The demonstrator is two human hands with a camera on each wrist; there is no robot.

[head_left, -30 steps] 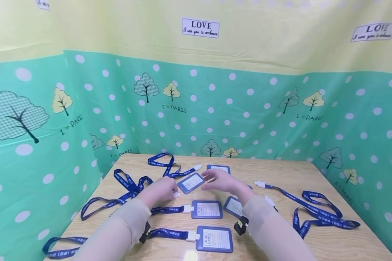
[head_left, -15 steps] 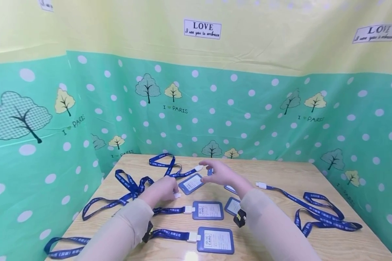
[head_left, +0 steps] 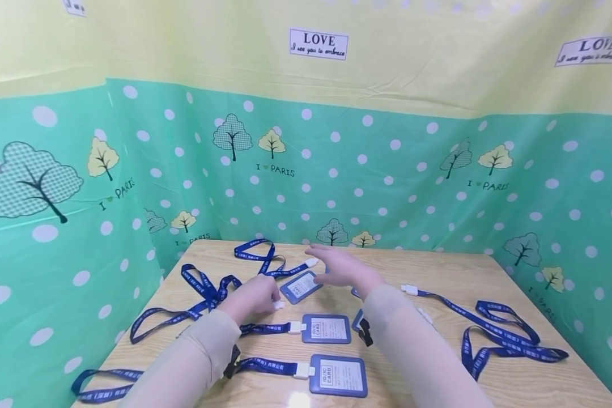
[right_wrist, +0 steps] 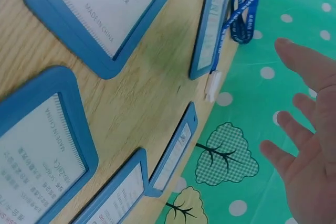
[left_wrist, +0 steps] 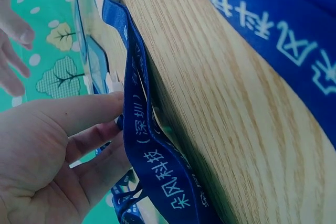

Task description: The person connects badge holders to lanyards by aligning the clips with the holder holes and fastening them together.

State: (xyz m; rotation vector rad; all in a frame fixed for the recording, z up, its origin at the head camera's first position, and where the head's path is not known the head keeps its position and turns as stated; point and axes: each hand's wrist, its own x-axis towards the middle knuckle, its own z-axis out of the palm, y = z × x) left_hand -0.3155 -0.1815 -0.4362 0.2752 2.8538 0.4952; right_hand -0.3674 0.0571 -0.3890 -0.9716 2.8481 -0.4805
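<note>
My left hand [head_left: 255, 294] is at the left-centre of the table. In the left wrist view its thumb and fingers pinch a blue printed lanyard [left_wrist: 152, 150]; its white clip [head_left: 278, 305] pokes out past the fingertips in the head view. My right hand [head_left: 344, 267] hovers with spread fingers and holds nothing, above the table beside a slanted blue ID card holder [head_left: 301, 286]. Nearer me lie two card holders, an upper one [head_left: 326, 328] and a lower one [head_left: 339, 375], each joined to a lanyard. Another card holder [head_left: 357, 321] is mostly hidden by my right forearm.
A lanyard [head_left: 505, 340] lies loosely looped on the right of the wooden table, its white clip [head_left: 409, 290] facing the middle. Another lanyard [head_left: 255, 249] lies at the back left. A green and yellow curtain [head_left: 387, 170] stands behind the table.
My right hand has moved up and away over the back of the table, off the slanted card holder's edge, and covers the holder behind. My left hand stays in place.
</note>
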